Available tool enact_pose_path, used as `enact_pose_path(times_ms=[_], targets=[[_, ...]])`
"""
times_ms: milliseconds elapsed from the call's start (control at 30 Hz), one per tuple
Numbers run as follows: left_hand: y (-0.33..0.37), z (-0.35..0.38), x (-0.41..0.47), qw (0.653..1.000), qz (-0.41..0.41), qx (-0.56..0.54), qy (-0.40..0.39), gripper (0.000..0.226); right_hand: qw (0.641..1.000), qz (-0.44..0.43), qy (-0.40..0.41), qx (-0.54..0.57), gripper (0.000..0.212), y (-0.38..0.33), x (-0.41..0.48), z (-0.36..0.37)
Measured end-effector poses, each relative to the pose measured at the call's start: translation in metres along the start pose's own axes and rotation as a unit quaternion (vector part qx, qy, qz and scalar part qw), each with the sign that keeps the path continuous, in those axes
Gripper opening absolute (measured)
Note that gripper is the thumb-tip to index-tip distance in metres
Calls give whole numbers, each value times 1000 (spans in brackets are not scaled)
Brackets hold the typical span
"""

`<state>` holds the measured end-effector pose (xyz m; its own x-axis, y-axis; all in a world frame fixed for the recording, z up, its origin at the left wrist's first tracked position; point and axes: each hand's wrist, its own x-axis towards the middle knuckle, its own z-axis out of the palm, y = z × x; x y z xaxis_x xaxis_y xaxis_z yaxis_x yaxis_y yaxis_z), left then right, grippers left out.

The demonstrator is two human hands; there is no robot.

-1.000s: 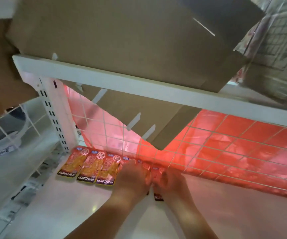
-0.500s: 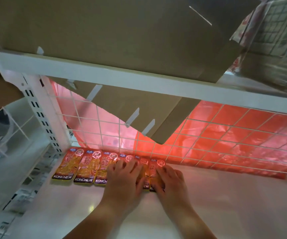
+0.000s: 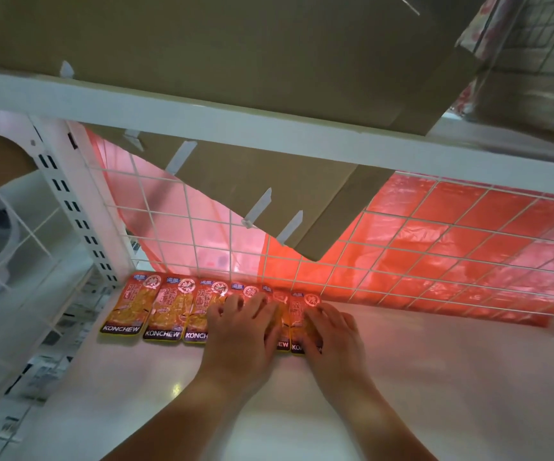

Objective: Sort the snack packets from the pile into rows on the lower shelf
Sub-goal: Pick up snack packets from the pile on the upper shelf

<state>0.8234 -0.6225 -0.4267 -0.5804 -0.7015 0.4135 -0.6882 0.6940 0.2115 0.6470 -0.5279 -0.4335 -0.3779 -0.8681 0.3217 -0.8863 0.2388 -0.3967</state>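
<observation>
- Head view: a row of orange snack packets [image 3: 156,307] marked KONCHEW lies side by side on the white lower shelf [image 3: 435,377], tops against the wire grid [image 3: 402,247] at the back.
- The left hand [image 3: 242,331] lies flat with fingers spread on the middle packets, gripping nothing.
- The right hand [image 3: 332,334], fingers likewise straight, presses the packet at the row's right end.
- Red plastic sheeting [image 3: 468,221] glows behind the grid; a cardboard box [image 3: 235,44] sits on the upper shelf [image 3: 202,124].
</observation>
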Motion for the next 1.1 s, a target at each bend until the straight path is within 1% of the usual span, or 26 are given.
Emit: enact_pose_path(times_ms=[133, 200, 267, 367, 467, 533, 667, 767, 900, 1000, 1100], targets=[[2, -3, 1, 1000, 4, -12, 16, 31, 999, 27, -25, 39, 48, 1, 1, -6], [3, -9, 1, 1000, 0, -22, 16, 29, 997, 26, -54, 54, 48, 1, 4, -13], [6, -17, 2, 999, 0, -47, 9, 28, 993, 32, -72, 93, 51, 0, 6, -25], [19, -40, 7, 996, 38, -85, 8, 34, 987, 35, -53, 151, 49, -8, 5, -59], [46, -79, 25, 985, 64, -157, -6, 39, 985, 20, 0, 171, 45, -20, 5, -98], [67, -109, 38, 974, 86, -210, -22, 40, 985, 6, 45, 168, 47, -27, 7, -131], [111, -163, 60, 940, 144, -309, -8, 41, 977, -31, 126, 169, 41, -34, 6, -201], [149, -198, 75, 909, 184, -373, 7, 41, 968, -59, 184, 158, 43, -34, 0, -262], [208, -238, 95, 881, 241, -404, 48, 43, 962, -80, 239, 105, 45, -24, -15, -347], [262, -263, 105, 866, 266, -418, 68, 42, 951, -94, 287, 64, 44, -10, -36, -409], [326, -283, 109, 844, 313, -425, 93, 40, 939, -77, 333, 34, 44, 18, -71, -469]])
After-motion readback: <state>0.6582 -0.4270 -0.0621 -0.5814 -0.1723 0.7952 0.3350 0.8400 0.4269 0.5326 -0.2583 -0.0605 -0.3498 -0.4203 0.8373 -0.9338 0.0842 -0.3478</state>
